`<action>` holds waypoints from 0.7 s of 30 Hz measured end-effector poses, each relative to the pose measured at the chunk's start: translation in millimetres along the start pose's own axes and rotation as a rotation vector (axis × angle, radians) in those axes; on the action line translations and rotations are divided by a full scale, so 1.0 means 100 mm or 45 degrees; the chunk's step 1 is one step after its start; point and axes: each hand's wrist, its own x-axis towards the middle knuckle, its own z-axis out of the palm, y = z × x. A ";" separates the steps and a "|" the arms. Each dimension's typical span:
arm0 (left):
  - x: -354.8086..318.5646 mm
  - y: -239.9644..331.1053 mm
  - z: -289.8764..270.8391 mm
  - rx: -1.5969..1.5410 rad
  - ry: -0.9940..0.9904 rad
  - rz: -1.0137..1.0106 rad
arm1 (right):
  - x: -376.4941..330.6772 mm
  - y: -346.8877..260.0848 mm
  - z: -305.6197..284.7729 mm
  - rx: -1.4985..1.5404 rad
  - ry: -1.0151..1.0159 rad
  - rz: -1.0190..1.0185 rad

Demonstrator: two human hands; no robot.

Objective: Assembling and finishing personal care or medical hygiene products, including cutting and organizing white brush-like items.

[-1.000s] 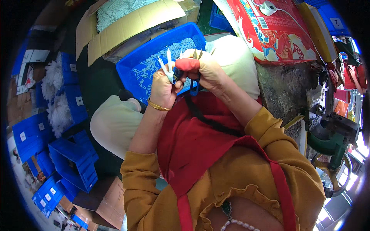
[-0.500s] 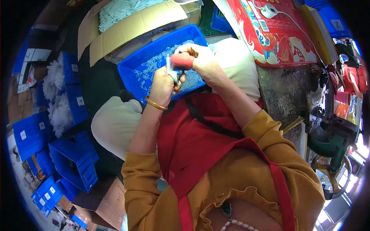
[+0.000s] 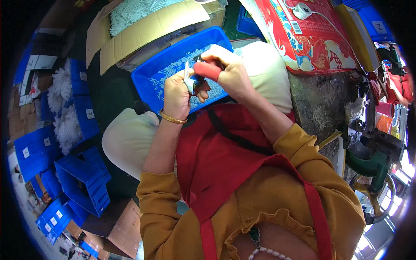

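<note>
Your left hand [image 3: 177,93] pinches a white strip [image 3: 187,71] between thumb and fingers, holding it roughly upright above the blue tub [image 3: 143,82]. Your right hand [image 3: 233,73] comes in from the other side with its fingers curled and its red thumb cover [image 3: 207,71] just beside the strip; a dark edge [image 3: 198,57] shows at its fingertips, but you cannot tell from here what it grips.

The strip looks thin, so a hard push from the thumb could bend it or twist it out of your pinch. If it slips, it probably drops among the bits [image 3: 167,71] in the tub, as pale as itself and hard to pick out again. Your knuckles crowd the meeting point; if the dark edge is sharp, a misjudged squeeze could nip your left fingers. A sudden shift of your right knee [image 3: 271,73], close beside the tub, might jog it.

The strip is finely ridged like a comb, seemingly plastic. The bits are short and slender, the tub smooth and straight-sided. Behind it, the cardboard box [image 3: 151,27] has stiff, matte flaps around a heap of pale sticks [image 3: 138,13]. Your red apron [image 3: 208,160] hangs in soft folds.
</note>
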 end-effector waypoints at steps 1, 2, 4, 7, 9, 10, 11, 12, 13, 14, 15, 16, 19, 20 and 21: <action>0.00 0.00 -0.01 -0.002 0.002 -0.003 | -0.03 0.00 0.01 -0.208 -0.046 -0.197; 0.00 -0.01 -0.02 -0.068 0.027 0.012 | -0.05 0.00 0.01 -0.465 -0.136 -0.431; 0.01 -0.01 -0.05 -0.045 0.121 0.043 | -0.08 -0.01 0.02 -0.761 -0.235 -0.644; 0.00 0.02 -0.01 -0.194 0.119 -0.029 | -0.07 -0.04 0.05 -0.438 -0.198 -0.361; 0.00 0.04 -0.02 -0.202 0.041 -0.057 | -0.04 -0.12 0.01 0.163 -0.165 0.121; -0.02 0.06 -0.02 -0.246 -0.099 -0.100 | -0.01 -0.17 0.00 0.256 -0.145 0.247; -0.03 0.08 -0.04 -0.289 -0.240 -0.143 | 0.01 -0.20 -0.02 0.348 -0.124 0.373; 0.00 0.03 -0.08 -0.293 -0.182 -0.198 | 0.02 -0.20 -0.07 0.348 -0.123 0.371; 0.02 0.02 -0.12 -0.291 -0.182 -0.195 | 0.02 -0.20 -0.12 0.490 -0.172 0.491; 0.03 0.02 -0.16 -0.473 -0.259 -0.232 | 0.02 -0.21 -0.15 0.632 -0.222 0.610; 0.04 0.02 -0.18 -0.654 -0.337 -0.267 | 0.01 -0.22 -0.13 0.633 -0.225 0.607; 0.04 0.00 -0.15 -0.683 -0.280 -0.197 | -0.02 -0.26 -0.10 0.589 -0.236 0.553; 0.02 -0.01 -0.05 -0.682 0.063 -0.227 | -0.03 -0.16 -0.07 0.511 -0.325 0.366; 0.03 -0.07 -0.06 -0.725 0.039 -0.218 | -0.02 -0.14 -0.08 0.486 -0.318 0.363; 0.04 -0.09 -0.05 -0.725 0.039 -0.219 | -0.02 -0.13 -0.09 0.460 -0.311 0.360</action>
